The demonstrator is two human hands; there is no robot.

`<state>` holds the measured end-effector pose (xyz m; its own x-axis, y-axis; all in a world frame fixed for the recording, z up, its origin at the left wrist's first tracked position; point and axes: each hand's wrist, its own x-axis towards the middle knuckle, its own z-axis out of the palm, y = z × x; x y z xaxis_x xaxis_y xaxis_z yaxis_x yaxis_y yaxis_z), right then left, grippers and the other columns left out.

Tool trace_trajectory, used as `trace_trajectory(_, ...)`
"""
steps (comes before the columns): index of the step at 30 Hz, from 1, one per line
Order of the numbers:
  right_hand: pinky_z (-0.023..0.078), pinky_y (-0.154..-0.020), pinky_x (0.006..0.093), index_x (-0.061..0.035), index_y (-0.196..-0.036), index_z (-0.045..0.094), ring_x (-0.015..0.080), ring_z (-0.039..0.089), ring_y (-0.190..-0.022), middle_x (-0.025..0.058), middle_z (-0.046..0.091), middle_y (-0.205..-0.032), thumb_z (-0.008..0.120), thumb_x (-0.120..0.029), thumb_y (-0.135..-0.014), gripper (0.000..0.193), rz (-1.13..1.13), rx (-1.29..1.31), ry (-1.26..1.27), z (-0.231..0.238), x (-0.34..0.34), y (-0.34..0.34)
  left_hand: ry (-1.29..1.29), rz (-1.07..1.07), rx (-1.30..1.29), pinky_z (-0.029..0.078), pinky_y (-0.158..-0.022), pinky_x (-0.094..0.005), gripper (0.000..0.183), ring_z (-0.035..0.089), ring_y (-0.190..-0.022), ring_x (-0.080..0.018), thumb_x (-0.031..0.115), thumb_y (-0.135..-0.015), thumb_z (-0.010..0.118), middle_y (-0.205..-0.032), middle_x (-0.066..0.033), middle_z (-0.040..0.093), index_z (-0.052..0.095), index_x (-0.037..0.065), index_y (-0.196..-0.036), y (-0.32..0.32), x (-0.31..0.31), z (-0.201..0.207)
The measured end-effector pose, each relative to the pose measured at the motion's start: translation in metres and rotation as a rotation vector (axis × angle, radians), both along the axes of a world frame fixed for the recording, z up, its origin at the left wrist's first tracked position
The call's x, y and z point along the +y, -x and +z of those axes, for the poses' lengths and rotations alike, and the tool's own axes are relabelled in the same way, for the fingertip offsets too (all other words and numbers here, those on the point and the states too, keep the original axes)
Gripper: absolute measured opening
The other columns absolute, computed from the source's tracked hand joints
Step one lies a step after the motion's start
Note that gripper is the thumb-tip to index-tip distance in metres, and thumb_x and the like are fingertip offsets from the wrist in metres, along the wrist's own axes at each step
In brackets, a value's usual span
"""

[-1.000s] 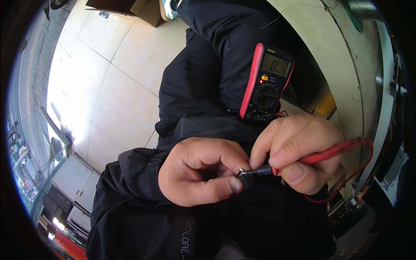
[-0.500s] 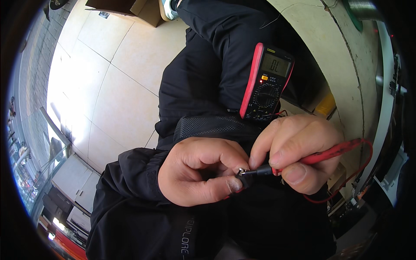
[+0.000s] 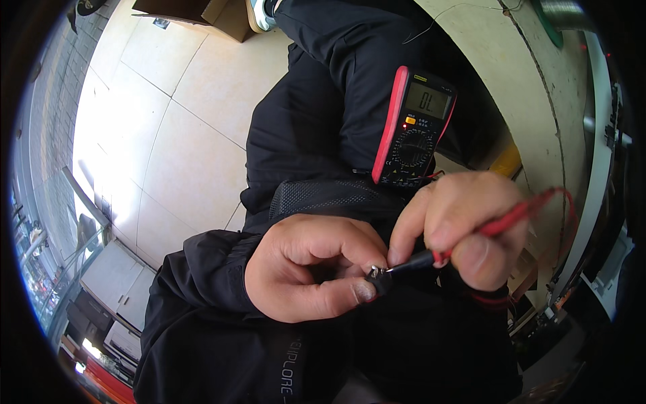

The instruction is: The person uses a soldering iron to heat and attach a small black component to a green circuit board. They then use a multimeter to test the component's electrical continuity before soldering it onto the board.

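Note:
My left hand point(image 3: 303, 269) is closed, pinching a small black component point(image 3: 382, 283) with silvery metal contacts between thumb and index finger. What lies inside the curled palm is hidden. In my right hand point(image 3: 464, 215) is a multimeter probe point(image 3: 417, 261) with a red handle and a black front part. Its metal tip points left and is at the component's contacts; whether they touch I cannot tell. A red lead loops from the probe's back end past my right hand. Beyond the hands, a red-and-black digital multimeter point(image 3: 418, 128) leans on my dark trousers, its display lit.
An open cardboard box point(image 3: 225, 19) stands on the pale tiled floor point(image 3: 195, 108) at the far left. A thin wire point(image 3: 444, 15) lies on the light surface at the far right. Near the multimeter is something yellow point(image 3: 506, 163). A pale cabinet point(image 3: 124, 279) stands at the left.
My right hand has tilted the probe, its back end higher, and drawn its black part slightly right, baring the metal tip. The left hand has barely shifted; the multimeter stays put.

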<state>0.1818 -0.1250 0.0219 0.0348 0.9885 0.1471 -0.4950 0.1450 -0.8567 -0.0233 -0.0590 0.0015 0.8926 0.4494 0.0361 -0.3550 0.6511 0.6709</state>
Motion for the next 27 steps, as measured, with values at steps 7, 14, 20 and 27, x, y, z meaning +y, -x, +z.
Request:
trace_trajectory(7,0.047,-0.056,0.0231,0.0094,-0.099,0.064,0.0086,0.056,-0.060,0.0197,0.068,-0.084,0.057,0.000,-0.092,0.014,0.041,0.135,0.120,-0.004,0.001,-0.001,0.022,0.015,-0.007,0.039,-0.059,-0.0209,0.015,0.053,-0.068,-0.0061,-0.008,-0.089,0.063,-0.092,-0.0071,0.064,0.063,-0.007,-0.105,-0.001,-0.003,-0.001)
trace_trajectory(14,0.048,-0.060,0.0248,0.0093,-0.097,0.065,0.0112,0.059,-0.065,0.0189,0.068,-0.084,0.059,0.002,-0.090,0.012,0.019,0.145,0.080,-0.005,0.003,0.005,0.012,0.002,-0.010,0.039,-0.058,-0.0211,0.014,0.053,-0.068,-0.0060,-0.008,-0.089,0.064,-0.092,-0.0067,0.064,0.063,-0.006,-0.103,-0.001,-0.002,-0.002)
trace_trajectory(20,0.052,-0.059,0.0299,0.0083,-0.093,0.065,0.0189,0.062,-0.065,0.0163,0.064,-0.077,0.060,0.002,-0.088,0.009,-0.062,0.036,0.094,-0.004,0.002,0.002,0.179,-0.019,0.042,0.042,-0.060,-0.0198,0.015,0.055,-0.070,-0.0063,-0.008,-0.093,0.059,-0.093,-0.0088,0.064,0.061,-0.007,-0.107,-0.001,0.002,0.009)
trace_trajectory(27,0.054,-0.066,0.0295,0.0038,-0.094,0.064,0.0212,0.069,-0.074,0.0124,0.066,-0.082,0.070,-0.009,-0.092,0.014,0.410,-0.395,0.254,0.001,-0.024,0.015,0.292,-0.008,0.135,0.046,-0.057,-0.0195,0.015,0.058,-0.065,-0.0071,-0.007,-0.096,0.053,-0.097,-0.0111,0.066,0.060,-0.007,-0.109,0.004,0.005,0.007)
